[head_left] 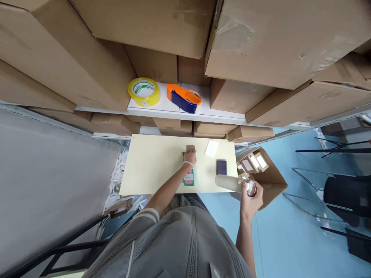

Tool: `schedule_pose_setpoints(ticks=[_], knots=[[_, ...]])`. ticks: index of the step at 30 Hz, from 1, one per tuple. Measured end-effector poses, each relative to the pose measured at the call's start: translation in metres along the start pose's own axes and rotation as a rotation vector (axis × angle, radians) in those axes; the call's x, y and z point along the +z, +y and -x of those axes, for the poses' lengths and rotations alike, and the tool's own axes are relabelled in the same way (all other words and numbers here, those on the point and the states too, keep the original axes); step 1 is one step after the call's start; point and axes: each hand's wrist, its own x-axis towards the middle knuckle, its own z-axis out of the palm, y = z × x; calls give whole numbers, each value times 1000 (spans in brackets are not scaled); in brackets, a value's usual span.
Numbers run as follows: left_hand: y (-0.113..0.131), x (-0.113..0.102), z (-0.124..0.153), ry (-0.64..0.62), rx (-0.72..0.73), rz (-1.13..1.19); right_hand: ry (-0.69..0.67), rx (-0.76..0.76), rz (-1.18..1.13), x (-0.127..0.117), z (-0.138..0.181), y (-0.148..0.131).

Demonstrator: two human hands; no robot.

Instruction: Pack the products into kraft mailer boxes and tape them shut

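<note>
My left hand [190, 157] is on the cream table, its fingers curled over a small brown cardboard piece [190, 148]. Under and beside that wrist lies a flat green and pink packet [189, 178], partly covered by the hand. Off the table's right end, my right hand [251, 200] grips a shiny round-ended item [251, 188]. From it a pale, whitish long part [228, 182] reaches left over the table edge; its exact kind is unclear. A dark square pad [222, 167] and a white card [211, 148] lie between the two hands.
An open carton [271, 181] with several small boxes stands right of the table [150, 166]. A shelf [162, 112] above the table's far edge bears yellow tape [144, 92], an orange and blue tape dispenser [184, 98] and large cartons [261, 42]. Chairs [344, 197] stand at right.
</note>
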Motion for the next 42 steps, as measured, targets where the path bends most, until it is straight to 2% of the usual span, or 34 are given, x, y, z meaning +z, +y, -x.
schedule_pose_setpoints(ticks=[3,8,12,15,18,20,22,26,31,36,39,42], knots=[[-8,-7,17,103,126,28,22,-54,-89,7,-4,-13],[-32,-20,56,455,517,87,21,-209,-207,22,-4,-53],[-49,-17,85,595,700,111,-62,-347,-294,37,4,-85],[-60,-9,103,578,733,107,-228,-408,-300,54,17,-100],[-73,0,121,498,683,117,-403,-417,-237,72,31,-107],[-82,6,132,439,637,165,-473,-418,-189,82,38,-110],[-89,12,141,418,561,215,-503,-414,-152,87,42,-113],[-96,15,151,456,421,224,-536,-434,-152,88,50,-122],[-96,2,151,383,463,158,-541,-489,-147,86,67,-132],[-97,-8,149,328,477,100,-549,-521,-76,90,74,-129],[-97,-7,150,309,496,119,-604,-587,28,95,76,-125],[-95,-6,150,294,514,135,-699,-723,136,105,83,-123]])
